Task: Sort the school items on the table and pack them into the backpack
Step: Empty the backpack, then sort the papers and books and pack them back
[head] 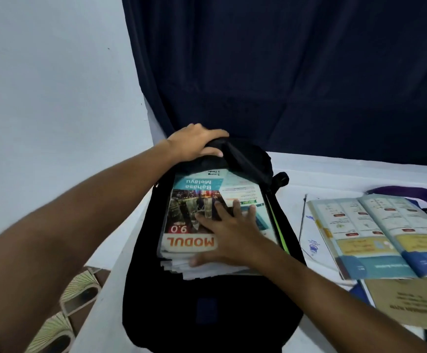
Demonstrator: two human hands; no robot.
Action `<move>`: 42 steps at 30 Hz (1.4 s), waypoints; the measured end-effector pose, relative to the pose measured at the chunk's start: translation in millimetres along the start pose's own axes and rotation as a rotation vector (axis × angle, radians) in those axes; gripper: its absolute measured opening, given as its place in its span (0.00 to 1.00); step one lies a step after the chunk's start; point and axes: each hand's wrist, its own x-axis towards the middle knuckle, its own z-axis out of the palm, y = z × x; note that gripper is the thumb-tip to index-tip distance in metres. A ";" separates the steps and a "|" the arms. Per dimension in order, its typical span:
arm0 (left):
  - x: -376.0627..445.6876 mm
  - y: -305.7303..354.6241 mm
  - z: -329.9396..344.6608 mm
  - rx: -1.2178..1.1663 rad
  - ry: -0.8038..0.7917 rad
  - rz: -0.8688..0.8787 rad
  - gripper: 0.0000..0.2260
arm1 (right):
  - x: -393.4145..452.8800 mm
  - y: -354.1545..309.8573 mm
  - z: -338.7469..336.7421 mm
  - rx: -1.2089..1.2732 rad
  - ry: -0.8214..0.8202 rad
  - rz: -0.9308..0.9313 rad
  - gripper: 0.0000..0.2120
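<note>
L hand (197,143) grips bag (207,314) top at 12; R hand (230,233) flat on book (194,212), long axis 12–6, R nearer, pushing w/ straight fingers.

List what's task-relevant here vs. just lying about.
Job:
- black backpack, left hand gripping its top
- Modul Bahasa Melayu book on the stack inside, right hand pressing it
- open booklet, brown-covered book, still unpacked

Lying about:
- dark curtain
- white table
- patterned floor tiles
</note>
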 end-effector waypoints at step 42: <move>230.3 544.3 195.4 -0.543 -0.249 -0.331 0.30 | -509.6 520.0 110.1 1.144 1.020 1.208 0.23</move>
